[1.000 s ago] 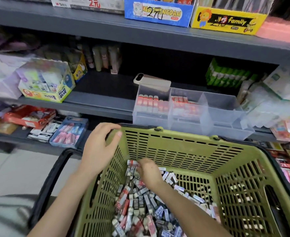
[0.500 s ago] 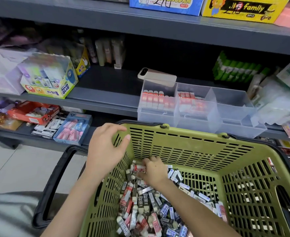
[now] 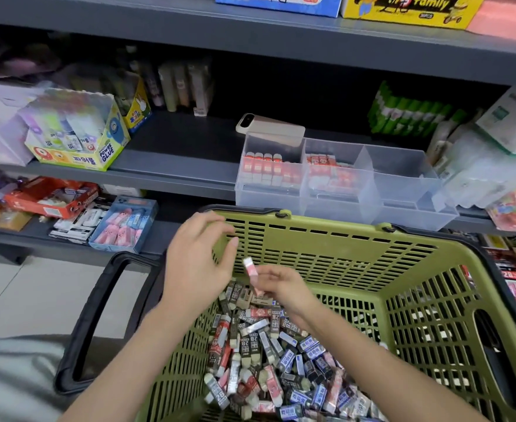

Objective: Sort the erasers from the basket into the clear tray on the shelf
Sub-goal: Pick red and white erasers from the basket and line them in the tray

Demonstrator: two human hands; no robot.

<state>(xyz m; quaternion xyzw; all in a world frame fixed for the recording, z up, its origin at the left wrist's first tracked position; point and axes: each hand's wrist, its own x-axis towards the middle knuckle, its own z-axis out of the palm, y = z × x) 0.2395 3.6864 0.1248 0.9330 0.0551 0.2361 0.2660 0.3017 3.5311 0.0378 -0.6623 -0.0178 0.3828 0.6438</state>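
While right grip (image 3: 281,287) pinches pink eraser (image 3: 250,269) above basket (image 3: 342,248) pile | left grip (image 3: 195,263) released, just beside it

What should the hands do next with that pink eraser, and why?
Probably carry the pink eraser up to the clear tray. The right hand pinches it above the basket pile, and the tray's left and middle compartments hold similar reddish erasers; the right one looks empty.

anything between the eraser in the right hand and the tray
Only the basket's far wall, between the eraser in the right hand and the tray. Above its rim the way looks open; a phone lies on the tray's back left corner.
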